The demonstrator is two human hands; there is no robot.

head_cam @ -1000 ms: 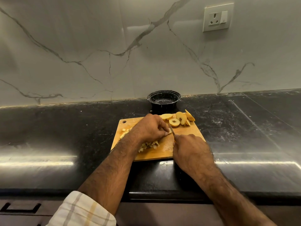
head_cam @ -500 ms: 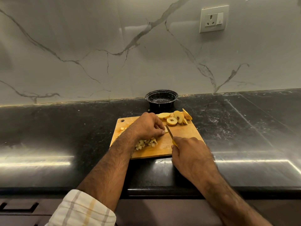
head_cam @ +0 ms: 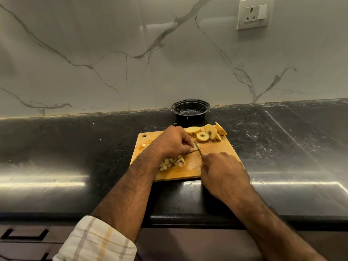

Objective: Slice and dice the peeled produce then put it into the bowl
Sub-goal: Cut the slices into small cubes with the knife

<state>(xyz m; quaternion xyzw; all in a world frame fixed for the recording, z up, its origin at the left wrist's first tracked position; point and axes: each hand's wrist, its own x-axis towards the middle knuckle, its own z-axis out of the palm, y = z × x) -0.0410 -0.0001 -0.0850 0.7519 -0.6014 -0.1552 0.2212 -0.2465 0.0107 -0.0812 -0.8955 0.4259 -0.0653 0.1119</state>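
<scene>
Mid-dice on the rectangular wooden cutting board (head_cam: 216, 147), set at the middle of the black stone counter (head_cam: 75, 147). Left hand (head_cam: 174, 141) curled over a pale peeled fruit piece (head_cam: 196, 147) near board centre, fingertips pinching it down just beside the blade. Right hand (head_cam: 222, 170) wrapped round the handle of a small thin-bladed knife (head_cam: 197, 147), handle itself hidden under the fist, blade angled toward the far edge and touching the piece.

Pile of pale diced cubes (head_cam: 173, 162) near the board's near-left part, partly under the left wrist. Round yellow cored slices (head_cam: 205, 133) stacked at the far-right corner, a few tilted against each other, not yet diced. Round black plastic bowl (head_cam: 190, 112) just beyond the board's far edge, against the marble backsplash; looks empty of fruit.

Handling judgement: slices light, firm but brittle, wet cut faces likely slippery on damp wood. Best held flat, fingertips tucked back on the top face, away from the cut line. Cubes small and loose, likely to scatter; better scooped or scraped off the far edge into the bowl than picked one by one
</scene>
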